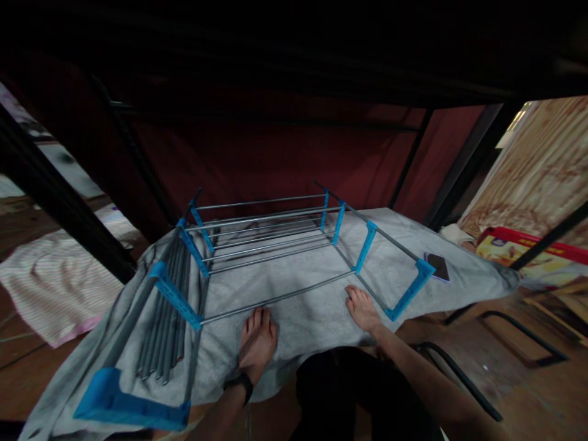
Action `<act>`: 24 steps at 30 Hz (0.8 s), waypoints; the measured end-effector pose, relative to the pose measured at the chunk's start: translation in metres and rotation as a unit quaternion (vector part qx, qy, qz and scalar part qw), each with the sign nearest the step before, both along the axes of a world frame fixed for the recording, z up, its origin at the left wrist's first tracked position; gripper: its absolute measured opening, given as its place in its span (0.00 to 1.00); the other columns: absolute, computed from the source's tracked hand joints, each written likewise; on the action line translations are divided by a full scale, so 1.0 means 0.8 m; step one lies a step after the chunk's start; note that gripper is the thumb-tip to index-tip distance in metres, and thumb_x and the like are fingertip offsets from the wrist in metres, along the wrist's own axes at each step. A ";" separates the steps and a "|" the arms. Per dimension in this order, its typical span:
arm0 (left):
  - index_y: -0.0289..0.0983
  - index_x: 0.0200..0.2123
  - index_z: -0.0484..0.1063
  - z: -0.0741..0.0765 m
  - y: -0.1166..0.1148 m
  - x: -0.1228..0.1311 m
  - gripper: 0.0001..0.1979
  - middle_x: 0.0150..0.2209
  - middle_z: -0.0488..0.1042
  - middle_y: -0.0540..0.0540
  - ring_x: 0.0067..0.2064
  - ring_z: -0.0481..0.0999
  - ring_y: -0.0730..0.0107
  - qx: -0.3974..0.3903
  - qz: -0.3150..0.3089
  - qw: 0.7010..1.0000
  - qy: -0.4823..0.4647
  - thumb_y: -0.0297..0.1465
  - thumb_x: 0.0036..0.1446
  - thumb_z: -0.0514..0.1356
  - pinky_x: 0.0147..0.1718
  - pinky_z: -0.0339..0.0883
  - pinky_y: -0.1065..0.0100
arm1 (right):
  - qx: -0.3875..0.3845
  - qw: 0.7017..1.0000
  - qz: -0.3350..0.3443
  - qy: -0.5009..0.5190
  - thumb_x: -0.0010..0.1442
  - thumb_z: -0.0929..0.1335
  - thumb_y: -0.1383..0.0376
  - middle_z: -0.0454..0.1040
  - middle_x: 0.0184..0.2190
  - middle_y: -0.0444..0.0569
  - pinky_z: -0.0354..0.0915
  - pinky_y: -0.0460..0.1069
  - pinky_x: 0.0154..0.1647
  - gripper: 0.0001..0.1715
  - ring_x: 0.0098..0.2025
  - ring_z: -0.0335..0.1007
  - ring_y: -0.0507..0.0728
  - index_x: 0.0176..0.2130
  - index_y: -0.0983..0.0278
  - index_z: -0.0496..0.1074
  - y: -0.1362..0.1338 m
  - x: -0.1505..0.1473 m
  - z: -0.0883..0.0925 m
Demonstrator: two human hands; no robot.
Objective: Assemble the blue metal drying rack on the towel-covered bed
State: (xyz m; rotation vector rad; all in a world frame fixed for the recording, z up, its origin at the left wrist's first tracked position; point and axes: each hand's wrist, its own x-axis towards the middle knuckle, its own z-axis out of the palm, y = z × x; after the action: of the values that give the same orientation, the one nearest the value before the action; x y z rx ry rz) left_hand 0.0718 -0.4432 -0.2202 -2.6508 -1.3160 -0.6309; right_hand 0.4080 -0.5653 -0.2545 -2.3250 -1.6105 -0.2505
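A rack of grey metal rods joined by blue plastic connectors [271, 236] lies on a grey cloth [312, 318] spread over a table. My left hand [257, 343], with a black band at the wrist, rests flat on the cloth just in front of the rack's nearest rod [275, 298]. My right hand [362, 309] lies flat on the cloth too, fingers stretched out, touching or almost touching the rack's right side rail. Neither hand holds anything.
A bundle of loose grey rods [165, 331] lies at the left, with a blue plastic end piece [124, 404] near the front left corner. A phone [438, 266] sits at the cloth's right. A red box [528, 251] and a striped cloth [55, 282] flank the table; black frame posts [59, 202] stand around.
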 end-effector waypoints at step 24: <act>0.31 0.55 0.67 -0.011 0.000 -0.003 0.20 0.56 0.68 0.34 0.57 0.65 0.54 -0.006 0.007 1.000 -0.007 0.27 0.61 0.48 0.56 0.57 0.52 | -0.004 1.000 -0.003 0.009 0.62 0.58 0.63 0.71 0.52 0.53 0.58 0.56 0.54 0.21 0.52 0.66 0.60 0.53 0.61 0.66 0.008 0.006 -0.004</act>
State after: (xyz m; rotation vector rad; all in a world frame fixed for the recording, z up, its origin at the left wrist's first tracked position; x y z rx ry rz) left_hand 0.0697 -0.4431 -0.2293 -2.6480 -1.3454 -0.6424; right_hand 0.4131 -0.5587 -0.2579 -2.3311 -1.6000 -0.2232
